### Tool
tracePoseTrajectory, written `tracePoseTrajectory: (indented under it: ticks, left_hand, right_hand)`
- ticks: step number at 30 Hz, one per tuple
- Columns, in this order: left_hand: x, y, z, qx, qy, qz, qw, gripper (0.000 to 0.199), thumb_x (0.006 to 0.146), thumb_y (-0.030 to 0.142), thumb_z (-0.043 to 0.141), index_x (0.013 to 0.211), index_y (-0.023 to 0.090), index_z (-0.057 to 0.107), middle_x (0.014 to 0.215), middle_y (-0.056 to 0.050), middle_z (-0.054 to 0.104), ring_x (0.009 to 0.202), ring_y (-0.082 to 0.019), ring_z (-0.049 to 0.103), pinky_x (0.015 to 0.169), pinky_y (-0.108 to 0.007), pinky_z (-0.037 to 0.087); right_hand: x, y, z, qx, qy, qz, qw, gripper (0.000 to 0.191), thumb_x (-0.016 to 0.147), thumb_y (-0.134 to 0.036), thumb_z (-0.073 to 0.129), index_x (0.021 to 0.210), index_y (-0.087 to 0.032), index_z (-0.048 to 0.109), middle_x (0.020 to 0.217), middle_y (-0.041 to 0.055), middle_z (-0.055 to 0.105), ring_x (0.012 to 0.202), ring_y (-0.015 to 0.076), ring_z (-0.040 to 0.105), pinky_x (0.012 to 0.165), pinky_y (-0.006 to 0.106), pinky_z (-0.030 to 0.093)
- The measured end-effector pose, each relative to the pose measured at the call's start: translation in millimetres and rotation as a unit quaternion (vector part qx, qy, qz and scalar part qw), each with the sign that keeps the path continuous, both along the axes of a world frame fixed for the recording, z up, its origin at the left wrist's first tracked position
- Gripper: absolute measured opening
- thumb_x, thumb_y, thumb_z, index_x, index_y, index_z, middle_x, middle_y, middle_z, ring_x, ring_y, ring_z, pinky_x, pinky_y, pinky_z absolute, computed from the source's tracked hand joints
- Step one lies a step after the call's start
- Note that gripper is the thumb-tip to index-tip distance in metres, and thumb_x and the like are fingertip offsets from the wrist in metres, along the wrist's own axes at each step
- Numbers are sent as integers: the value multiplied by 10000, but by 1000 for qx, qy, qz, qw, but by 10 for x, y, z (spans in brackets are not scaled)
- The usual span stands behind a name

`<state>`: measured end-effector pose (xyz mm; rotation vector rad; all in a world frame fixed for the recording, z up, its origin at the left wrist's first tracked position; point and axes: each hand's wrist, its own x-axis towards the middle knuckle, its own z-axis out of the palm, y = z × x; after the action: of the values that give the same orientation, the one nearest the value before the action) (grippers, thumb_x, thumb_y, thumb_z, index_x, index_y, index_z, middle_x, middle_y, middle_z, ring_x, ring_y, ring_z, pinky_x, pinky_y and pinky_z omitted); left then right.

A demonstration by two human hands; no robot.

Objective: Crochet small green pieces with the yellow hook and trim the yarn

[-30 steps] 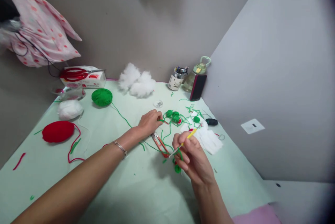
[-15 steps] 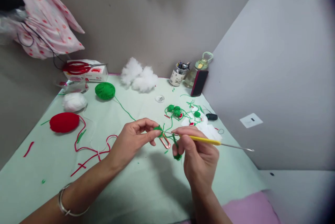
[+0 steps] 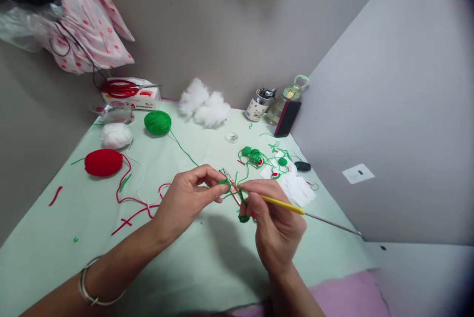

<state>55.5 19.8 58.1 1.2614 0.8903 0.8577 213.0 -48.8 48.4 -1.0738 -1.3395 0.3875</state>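
My left hand (image 3: 192, 193) pinches a small green crochet piece (image 3: 223, 186) between thumb and forefinger. In my right hand (image 3: 276, 223) is a yellow-handled crochet hook (image 3: 283, 203), its rear metal shaft pointing to the lower right. The hook's working tip is at the green piece, mostly hidden by my fingers. Another dark green crocheted bit (image 3: 243, 218) hangs below my right fingers. Just beyond the hands lie small scissors (image 3: 233, 183), partly covered. A green yarn ball (image 3: 157, 123) sends its strand toward my left hand.
Red yarn (image 3: 103, 162) and white yarn (image 3: 116, 135) lie at left. White stuffing (image 3: 207, 107) sits at the back, beside a pen cup (image 3: 256, 105), a bottle (image 3: 283, 102) and a leaning phone (image 3: 288, 118). Green scraps and small balls (image 3: 255, 155) lie near white tissue (image 3: 299, 191).
The hook has tilted more steeply, its rear end lower, and my right hand has shifted slightly left. More of the scissors shows. The whole view has moved a little.
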Motion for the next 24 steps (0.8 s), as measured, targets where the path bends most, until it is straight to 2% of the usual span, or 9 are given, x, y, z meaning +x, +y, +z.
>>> tracePoseTrajectory:
  ticks: [8, 13, 16, 18, 20, 22, 24]
  left_hand:
    - [-4, 12, -70, -2, 5, 19, 1000, 150, 785, 313, 754, 813, 194, 667, 745, 27, 606, 680, -127, 587, 667, -275, 461]
    - [9, 21, -111, -20, -27, -1, 999, 180, 798, 308, 765, 829, 196, 628, 726, 45, 582, 690, -121, 590, 691, -267, 471]
    - [19, 7, -103, -45, -58, -22, 997, 235, 792, 305, 796, 882, 196, 609, 730, 48, 597, 723, -130, 622, 736, -272, 493]
    - [17, -4, -85, -63, -82, -36, 994, 286, 799, 311, 802, 981, 205, 608, 734, 58, 588, 725, -134, 629, 753, -281, 504]
    - [7, -5, -64, -69, -96, -40, 992, 365, 825, 330, 785, 1118, 222, 595, 743, 65, 577, 721, -138, 621, 767, -293, 511]
    - [-4, 7, -52, -45, -83, -8, 995, 403, 868, 367, 741, 1210, 236, 572, 795, 48, 592, 766, -152, 615, 804, -309, 510]
    - [-7, 26, -56, 9, -47, 25, 999, 378, 903, 397, 691, 1229, 239, 580, 932, -4, 639, 903, -184, 626, 891, -338, 495]
  right_hand:
    - [-8, 46, -62, 39, -82, 18, 996, 392, 923, 17, 560, 1150, -256, 727, 976, 49, 729, 825, 150, 695, 540, 247, 560]
    - [-12, 100, -136, 44, -89, 35, 994, 415, 932, 9, 538, 1153, -284, 731, 988, 42, 729, 708, 116, 682, 502, 228, 552]
    - [-35, 128, -180, 54, -92, 17, 994, 388, 928, -16, 572, 1142, -289, 746, 1002, 54, 732, 736, 133, 696, 523, 245, 563]
    - [-37, 149, -198, 43, -56, 15, 997, 347, 928, -43, 598, 1108, -289, 764, 1004, 57, 733, 736, 136, 693, 524, 248, 559]
    - [-17, 182, -204, 1, 32, 28, 999, 263, 941, -98, 613, 1039, -276, 781, 975, 44, 727, 629, 103, 647, 494, 239, 540]
    - [17, 225, -200, -52, 144, 50, 987, 170, 953, -181, 629, 965, -255, 782, 932, 27, 717, 519, 62, 563, 455, 221, 514]
    - [50, 267, -190, -80, 236, 70, 966, 114, 939, -261, 664, 920, -237, 774, 890, 20, 714, 478, 43, 494, 419, 193, 480]
